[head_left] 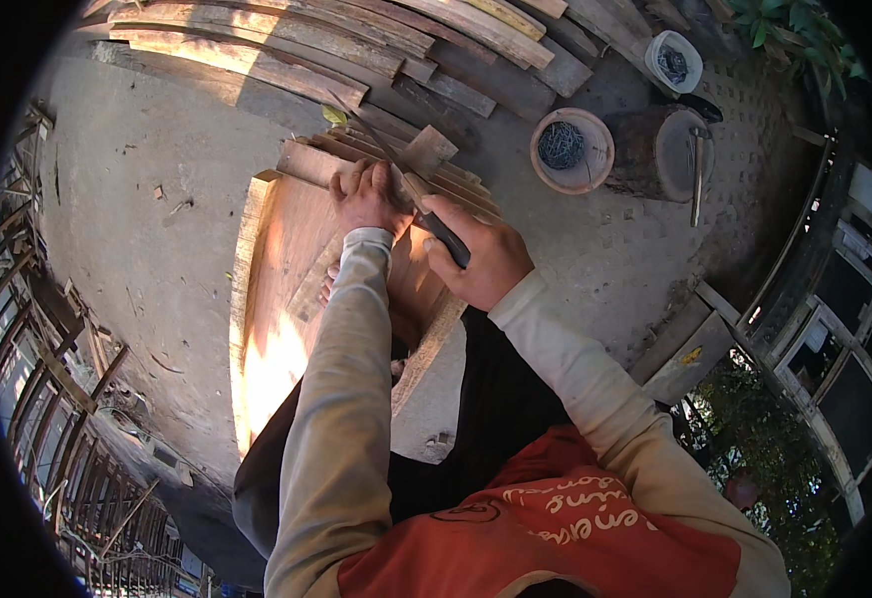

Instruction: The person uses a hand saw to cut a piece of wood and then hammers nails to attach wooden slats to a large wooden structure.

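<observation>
My right hand (pixel 481 249) is closed around the dark handle of a long, narrow-bladed tool (pixel 371 133). Its blade slants up and left to a thin tip; whether its edge has teeth is too small to tell. Close beside the blade, my left hand (pixel 366 199) has its fingers curled on a wooden board (pixel 311 164) at the far end of a wooden frame (pixel 252 229). A short wood block (pixel 429 149) sticks out just beyond the blade. My toes (pixel 329 281) rest on a slat inside the frame.
Long planks (pixel 257 60) lie stacked across the far side. To the right stand a clay-coloured bowl (pixel 539 159) of nails, a white tub (pixel 693 65) of nails, and a log stump (pixel 645 149) with a hammer (pixel 697 174) against it. Wooden lattice (pixel 47 379) lines the left.
</observation>
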Action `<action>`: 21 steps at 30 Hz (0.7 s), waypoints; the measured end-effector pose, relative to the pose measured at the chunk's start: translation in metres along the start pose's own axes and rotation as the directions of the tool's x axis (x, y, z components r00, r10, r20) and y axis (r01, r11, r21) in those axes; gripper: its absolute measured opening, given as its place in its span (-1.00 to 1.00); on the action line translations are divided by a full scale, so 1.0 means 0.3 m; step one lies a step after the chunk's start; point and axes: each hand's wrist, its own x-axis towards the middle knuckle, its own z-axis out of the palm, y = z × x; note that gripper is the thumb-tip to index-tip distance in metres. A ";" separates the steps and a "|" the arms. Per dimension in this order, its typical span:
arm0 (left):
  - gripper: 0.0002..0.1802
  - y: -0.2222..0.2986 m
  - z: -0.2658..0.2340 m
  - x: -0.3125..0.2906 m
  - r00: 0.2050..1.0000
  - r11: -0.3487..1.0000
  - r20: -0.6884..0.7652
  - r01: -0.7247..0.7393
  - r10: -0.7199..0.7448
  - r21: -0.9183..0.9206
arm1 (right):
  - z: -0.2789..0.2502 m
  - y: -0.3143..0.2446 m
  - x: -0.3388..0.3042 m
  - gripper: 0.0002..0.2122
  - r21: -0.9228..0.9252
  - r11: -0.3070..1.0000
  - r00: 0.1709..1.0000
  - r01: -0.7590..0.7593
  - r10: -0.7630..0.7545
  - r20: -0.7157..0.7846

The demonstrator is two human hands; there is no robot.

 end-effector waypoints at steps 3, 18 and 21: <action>-0.15 -0.075 0.009 -0.046 0.999 0.996 -0.032 0.039 -0.041 -0.086 | -0.235 -0.120 -0.352 -0.53 0.075 0.994 0.994 -0.080 0.074 0.079; -0.09 0.121 -0.005 -0.144 1.000 0.999 -0.025 0.016 -0.017 -0.039 | -0.362 -0.084 -0.515 -0.53 0.074 0.979 0.978 -0.189 0.180 0.107; -0.13 0.133 -0.040 -0.083 0.995 1.000 -0.098 -0.021 0.022 0.012 | -0.536 -0.122 -0.727 -0.53 0.051 0.985 0.980 -0.163 0.155 0.127</action>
